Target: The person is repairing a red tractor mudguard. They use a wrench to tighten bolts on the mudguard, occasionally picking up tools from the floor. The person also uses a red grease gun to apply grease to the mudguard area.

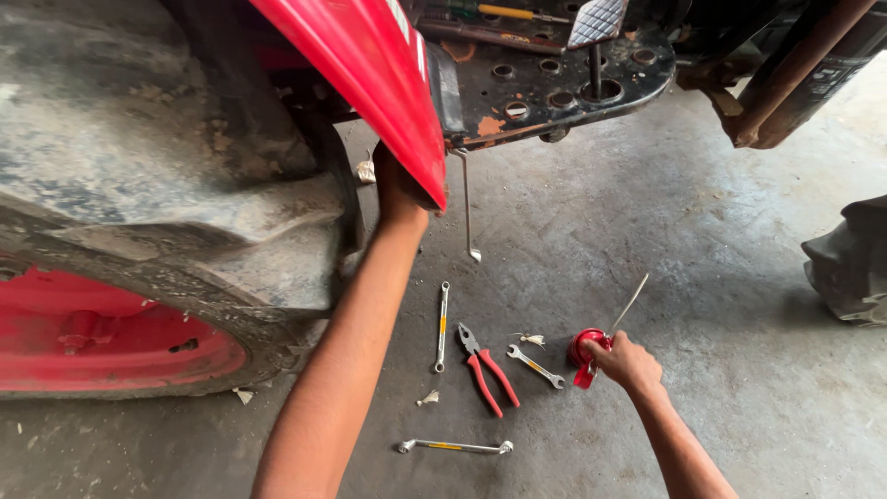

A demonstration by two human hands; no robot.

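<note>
My left hand [395, 189] reaches up behind the red fender [370, 74] of a tractor, its fingers hidden under the fender's edge, so what it touches is out of sight. My right hand [626, 360] is closed on a small red oil can [584, 349] with a long thin spout [631, 303], low over the concrete floor. Between my arms lie red-handled pliers [488, 370], a small open-end spanner [536, 367], and two longer wrenches [443, 327] [455, 446].
A big muddy rear tyre [157, 185] with a red rim [102, 342] fills the left. A rusty perforated footplate [554, 83] with a pedal [597, 23] hangs above. A thin rod [467, 208] dangles from it. Another tyre [850, 263] sits at the right edge.
</note>
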